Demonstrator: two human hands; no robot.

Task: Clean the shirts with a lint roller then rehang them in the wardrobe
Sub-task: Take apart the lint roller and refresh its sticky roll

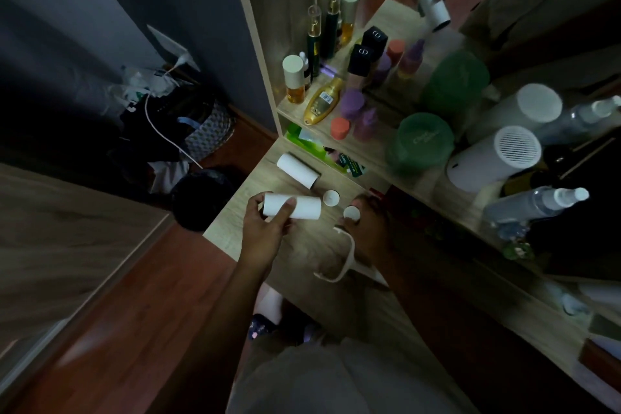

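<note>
Gripping white lint roll (292,207), your left hand (265,232) curls round it, just above wooden desk (312,247). Your right hand (365,231) pinches small white cap (352,213). Second roll (297,170) lies near. Black box (361,57) reads "CD"; other labels too blurred.

The paper roll (307,208) at lower centre looks matt white and smooth, like the second roll (297,169) above it, both on a desktop (232,212) of pale, matt wood grain; the white cap (351,212) beside them seems smooth plastic. The floor (134,312) at lower left is reddish wood with a faint sheen. Above centre, the gold bottle (324,99) is glossy and the green jar (421,144) translucent plastic.
</note>
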